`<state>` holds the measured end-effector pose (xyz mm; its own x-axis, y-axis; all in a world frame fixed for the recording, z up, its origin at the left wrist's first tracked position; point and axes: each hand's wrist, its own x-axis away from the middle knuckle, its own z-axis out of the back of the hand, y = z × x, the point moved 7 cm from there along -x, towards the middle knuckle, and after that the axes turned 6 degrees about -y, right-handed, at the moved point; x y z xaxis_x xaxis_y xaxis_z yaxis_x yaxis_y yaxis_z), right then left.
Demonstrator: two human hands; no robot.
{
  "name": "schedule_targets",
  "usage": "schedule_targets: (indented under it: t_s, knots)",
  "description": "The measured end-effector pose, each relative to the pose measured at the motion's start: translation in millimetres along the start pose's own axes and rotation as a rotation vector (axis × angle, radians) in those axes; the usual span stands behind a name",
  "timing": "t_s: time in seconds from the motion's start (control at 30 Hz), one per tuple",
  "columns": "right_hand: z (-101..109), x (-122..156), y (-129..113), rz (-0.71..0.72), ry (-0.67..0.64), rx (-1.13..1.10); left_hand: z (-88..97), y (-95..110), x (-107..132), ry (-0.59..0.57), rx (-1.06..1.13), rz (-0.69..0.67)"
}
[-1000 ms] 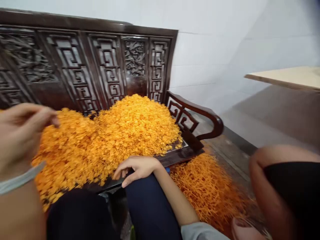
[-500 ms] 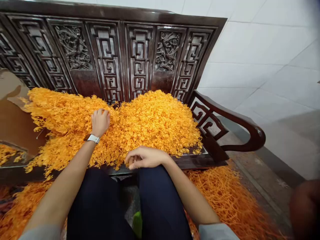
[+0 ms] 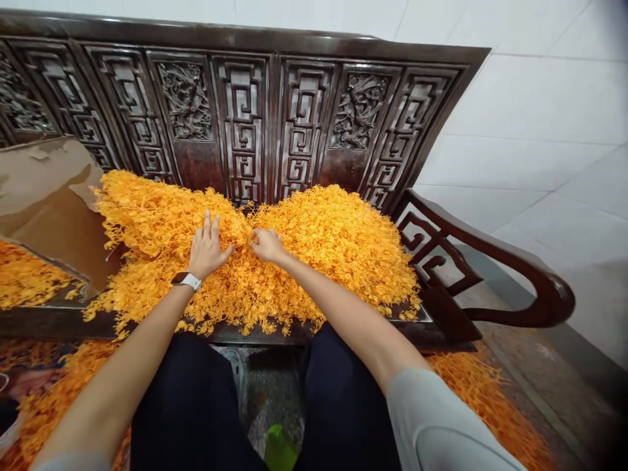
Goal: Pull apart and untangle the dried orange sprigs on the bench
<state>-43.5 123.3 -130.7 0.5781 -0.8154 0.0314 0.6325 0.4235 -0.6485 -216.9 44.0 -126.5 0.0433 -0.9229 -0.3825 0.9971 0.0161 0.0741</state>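
A large heap of yellow-orange frilly sprigs, which look like plastic flowers, covers the bench seat; its right mound is rounded, and its left mound has longer stems showing. My left hand, with a watch on the wrist, lies palm down on the left mound, fingers spread. Close by, my right hand reaches into the dip between the mounds. Its fingers are curled together at the sprigs there, and their tips are partly hidden.
The dark carved wooden bench has a tall back and a curved armrest at right. A torn cardboard piece leans at left, with more sprigs around it. Orange stringy stems lie on the floor. Something green sits between my knees.
My right hand has moved from above my knee, forward and into the dip between the mounds. The left hand has spread its fingers on the heap. The view has shifted left.
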Motion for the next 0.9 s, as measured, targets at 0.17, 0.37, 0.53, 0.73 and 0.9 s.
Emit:
schedule_targets:
  t_s: [0.17,0.37,0.53,0.73,0.9]
  knots:
    - [15,6,17,0.072,-0.006,-0.217,6.0,35,-21,-0.029,0.036,-0.201]
    - [37,7,24,0.135,0.145,-0.491,-4.3,47,-61,-0.196,0.026,-0.27]
    - [47,14,19,0.195,0.152,-0.732,-5.5,34,-70,-0.09,0.136,-0.249]
    - [62,28,23,0.222,0.083,-0.938,-14.3,17,-73,-0.019,0.201,-0.24]
    - [90,38,28,0.307,0.098,-0.969,-16.6,-1,-76,-0.04,0.256,-0.276]
